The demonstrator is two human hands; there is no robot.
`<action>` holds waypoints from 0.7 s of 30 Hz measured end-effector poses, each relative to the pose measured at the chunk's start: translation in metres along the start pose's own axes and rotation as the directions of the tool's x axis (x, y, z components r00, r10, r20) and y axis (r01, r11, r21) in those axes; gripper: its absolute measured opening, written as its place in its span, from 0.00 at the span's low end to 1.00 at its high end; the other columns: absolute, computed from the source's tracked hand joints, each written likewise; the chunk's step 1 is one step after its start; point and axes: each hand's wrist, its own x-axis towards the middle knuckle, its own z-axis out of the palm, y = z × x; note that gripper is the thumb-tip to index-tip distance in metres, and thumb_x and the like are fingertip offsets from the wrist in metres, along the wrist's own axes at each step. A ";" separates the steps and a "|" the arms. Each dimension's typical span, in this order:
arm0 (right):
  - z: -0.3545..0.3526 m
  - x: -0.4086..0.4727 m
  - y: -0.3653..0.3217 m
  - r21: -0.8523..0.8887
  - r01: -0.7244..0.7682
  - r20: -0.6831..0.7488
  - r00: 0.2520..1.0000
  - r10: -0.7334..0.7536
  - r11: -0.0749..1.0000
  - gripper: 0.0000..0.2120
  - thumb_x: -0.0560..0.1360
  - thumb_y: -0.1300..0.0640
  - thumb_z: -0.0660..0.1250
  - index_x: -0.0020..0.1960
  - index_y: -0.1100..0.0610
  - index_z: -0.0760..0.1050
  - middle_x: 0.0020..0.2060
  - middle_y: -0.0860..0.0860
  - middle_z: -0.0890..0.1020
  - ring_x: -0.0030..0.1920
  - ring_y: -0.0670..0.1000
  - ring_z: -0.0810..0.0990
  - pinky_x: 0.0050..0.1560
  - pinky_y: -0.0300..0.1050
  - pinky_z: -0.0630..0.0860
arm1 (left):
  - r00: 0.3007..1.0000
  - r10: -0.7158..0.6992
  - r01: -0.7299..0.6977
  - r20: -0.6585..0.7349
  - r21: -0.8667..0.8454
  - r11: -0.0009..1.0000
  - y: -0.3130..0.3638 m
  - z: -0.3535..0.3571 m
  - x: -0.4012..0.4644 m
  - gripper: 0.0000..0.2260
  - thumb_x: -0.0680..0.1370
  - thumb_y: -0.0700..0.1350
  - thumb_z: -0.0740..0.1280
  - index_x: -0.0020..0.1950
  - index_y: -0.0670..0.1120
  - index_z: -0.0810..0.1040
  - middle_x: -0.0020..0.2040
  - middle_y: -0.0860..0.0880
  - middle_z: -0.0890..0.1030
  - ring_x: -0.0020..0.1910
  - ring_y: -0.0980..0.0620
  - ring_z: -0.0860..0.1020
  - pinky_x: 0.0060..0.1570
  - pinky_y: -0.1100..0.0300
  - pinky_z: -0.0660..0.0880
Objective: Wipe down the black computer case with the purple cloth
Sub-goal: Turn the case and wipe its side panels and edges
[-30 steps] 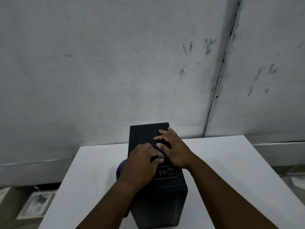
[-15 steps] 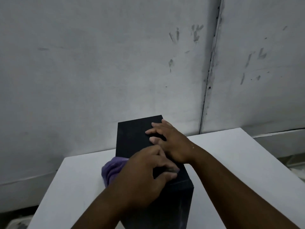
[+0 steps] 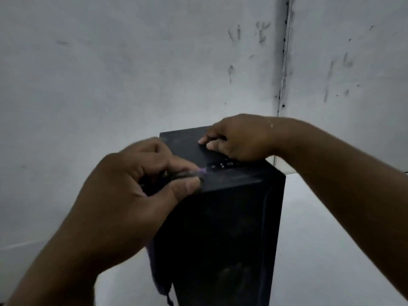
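Observation:
The black computer case [image 3: 225, 228] stands upright on the white table [image 3: 331, 239], its dusty front panel facing me. My left hand [image 3: 132, 195] is closed at the near left corner of the case top, pinching the purple cloth [image 3: 157, 281]; a purple tip shows at my fingertips and the rest hangs down the case's left side, mostly hidden behind my hand. My right hand [image 3: 240, 138] rests on the case top near its far right edge, fingers curled and pressing down, just behind the row of buttons [image 3: 223, 165].
A stained grey wall [image 3: 132, 74] rises directly behind the case, with a dark vertical seam [image 3: 283, 62] at the right. The table surface extends to the right of the case.
The view has closed in and dropped lower on the case. My left hand has come to the near corner and pinched the cloth. My right hand has curled its fingers on the top.

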 end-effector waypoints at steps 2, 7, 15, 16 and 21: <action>-0.005 -0.018 -0.017 -0.049 0.001 0.011 1.000 -0.001 0.999 0.18 0.84 0.40 0.61 0.70 0.42 0.77 0.68 0.43 0.79 0.62 0.45 0.75 0.60 0.43 0.68 | 0.970 0.028 -0.014 -0.243 0.058 0.998 -0.001 0.018 -0.017 0.06 0.76 0.50 0.77 0.53 0.56 0.87 0.42 0.57 0.80 0.44 0.53 0.80 0.41 0.72 0.70; 0.022 -0.052 -0.061 -0.212 0.001 -0.104 0.994 -0.023 0.977 0.21 0.87 0.44 0.50 0.67 0.50 0.78 0.66 0.53 0.79 0.63 0.54 0.77 0.58 0.44 0.71 | 0.749 0.199 -0.080 -0.632 0.213 0.974 0.002 0.062 -0.054 0.06 0.78 0.39 0.76 0.54 0.43 0.87 0.48 0.49 0.82 0.50 0.43 0.79 0.47 0.55 0.78; 0.075 -0.071 -0.067 -0.080 -0.172 -0.679 0.730 0.072 0.982 0.27 0.85 0.43 0.47 0.54 0.52 0.84 0.50 0.55 0.85 0.51 0.60 0.81 0.46 0.48 0.64 | 0.741 0.262 -0.053 -0.618 0.335 0.941 0.008 0.072 -0.081 0.07 0.78 0.37 0.75 0.56 0.40 0.87 0.46 0.45 0.82 0.47 0.47 0.78 0.47 0.61 0.77; 0.079 -0.073 -0.068 -0.092 -0.171 -0.721 0.691 0.053 0.981 0.27 0.85 0.44 0.48 0.52 0.53 0.84 0.47 0.55 0.85 0.48 0.60 0.81 0.44 0.47 0.64 | 0.759 0.263 -0.050 -0.596 0.349 0.936 0.008 0.072 -0.084 0.07 0.78 0.37 0.74 0.56 0.40 0.87 0.45 0.45 0.82 0.46 0.47 0.78 0.45 0.60 0.77; 0.092 -0.068 -0.065 -0.057 -0.154 -0.846 0.532 0.034 0.986 0.25 0.83 0.47 0.53 0.42 0.55 0.84 0.37 0.55 0.84 0.37 0.59 0.80 0.40 0.47 0.63 | 0.757 0.190 0.027 -0.626 0.320 0.947 0.014 0.065 -0.075 0.08 0.79 0.38 0.73 0.57 0.41 0.87 0.43 0.45 0.81 0.42 0.50 0.77 0.45 0.69 0.72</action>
